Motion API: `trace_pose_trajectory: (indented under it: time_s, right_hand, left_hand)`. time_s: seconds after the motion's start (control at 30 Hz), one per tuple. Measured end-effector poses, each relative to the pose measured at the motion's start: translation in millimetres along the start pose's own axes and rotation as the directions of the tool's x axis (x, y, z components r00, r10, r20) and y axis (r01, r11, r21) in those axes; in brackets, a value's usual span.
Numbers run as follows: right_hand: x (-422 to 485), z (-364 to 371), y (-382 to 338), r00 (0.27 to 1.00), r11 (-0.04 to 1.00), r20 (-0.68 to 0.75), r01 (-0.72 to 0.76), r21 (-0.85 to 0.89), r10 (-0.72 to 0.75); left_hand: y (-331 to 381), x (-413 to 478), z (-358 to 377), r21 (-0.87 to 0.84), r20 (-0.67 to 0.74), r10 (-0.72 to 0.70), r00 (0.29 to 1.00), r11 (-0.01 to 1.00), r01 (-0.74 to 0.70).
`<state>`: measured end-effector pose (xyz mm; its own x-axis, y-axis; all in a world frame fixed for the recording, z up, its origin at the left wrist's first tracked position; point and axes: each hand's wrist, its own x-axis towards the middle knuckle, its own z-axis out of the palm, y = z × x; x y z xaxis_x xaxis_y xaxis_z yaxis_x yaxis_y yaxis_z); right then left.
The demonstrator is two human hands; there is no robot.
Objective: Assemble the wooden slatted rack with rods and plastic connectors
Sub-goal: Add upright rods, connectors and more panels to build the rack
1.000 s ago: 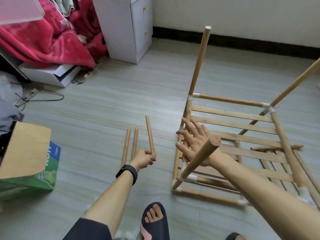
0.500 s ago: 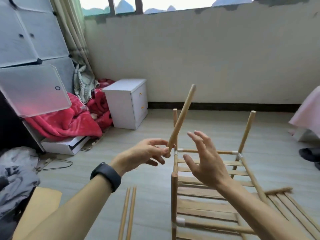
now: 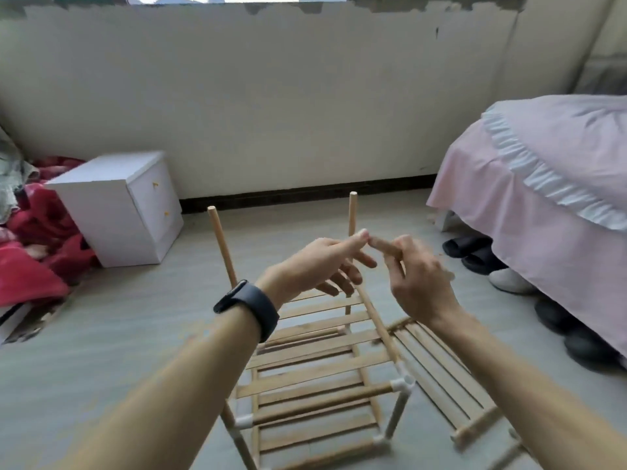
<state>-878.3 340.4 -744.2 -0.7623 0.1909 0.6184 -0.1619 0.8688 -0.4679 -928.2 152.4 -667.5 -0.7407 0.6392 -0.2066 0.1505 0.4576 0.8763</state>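
Head view: the wooden slatted rack (image 3: pixel 315 378) stands on the floor (image 3: pixel 118 334) straight ahead of the person. It is partly built, its slats lying across rails that meet in white plastic connectors (image 3: pixel 402 385) at the near corners. Two rods rise from the far end of the rack: the left upright rod (image 3: pixel 222 245) leans outward and the right upright rod (image 3: pixel 352 212) is nearly vertical.

Both hands are in the air above the far half of the rack. The left hand (image 3: pixel 322 262) has its fingers stretched and spread and grips nothing that shows. Its index fingertip (image 3: pixel 361 236) lies in front of the right upright rod, and I cannot tell whether it touches the rod. The right hand (image 3: pixel 420 279) is smeared by motion and points its index finger (image 3: pixel 380 245) at that fingertip, the two tips just apart. Its other fingers look bent, and I cannot tell whether they hold anything. A black wristband (image 3: pixel 247 305) sits on the left wrist, above the rack's left side.

A loose slatted panel (image 3: pixel 441 371) lies flat on the floor just beside the rack's right side. Beyond the rack to the left stands a white cabinet (image 3: pixel 112 205), with a red blanket (image 3: pixel 27 276) heaped further left. To the right of the rack is a bed (image 3: pixel 543 198) under a pink cover, with shoes (image 3: pixel 475 252) on the floor beneath its edge, well apart from the rack.
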Motion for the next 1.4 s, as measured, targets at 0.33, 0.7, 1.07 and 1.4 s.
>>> trace_pose_trajectory:
  time_s: [0.33, 0.7, 1.07, 1.4]
  right_hand:
    - [-53.0, -29.8, 37.2, 0.712, 0.184, 0.166, -0.387, 0.904, 0.682]
    - [-66.7, 6.9, 50.4, 0.776, 0.268, 0.149, -0.381, 0.885, 0.612]
    - [-64.4, 38.6, 29.2, 0.907, 0.465, 0.306, -0.413, 0.783, 0.289]
    - [-86.2, 28.3, 54.5, 0.922, 0.279, 0.209, -0.305, 0.91, 0.326]
  left_hand:
    - [-180.6, 52.0, 148.8, 0.659, -0.154, -0.245, 0.957, 0.696, 0.285]
    - [-199.8, 54.3, 154.6, 0.649, -0.256, -0.167, 0.952, 0.701, 0.297]
    - [-203.5, 59.3, 159.1, 0.666, -0.258, -0.198, 0.946, 0.672, 0.322]
    - [-205.0, 58.3, 158.7, 0.662, -0.253, -0.175, 0.952, 0.686, 0.302]
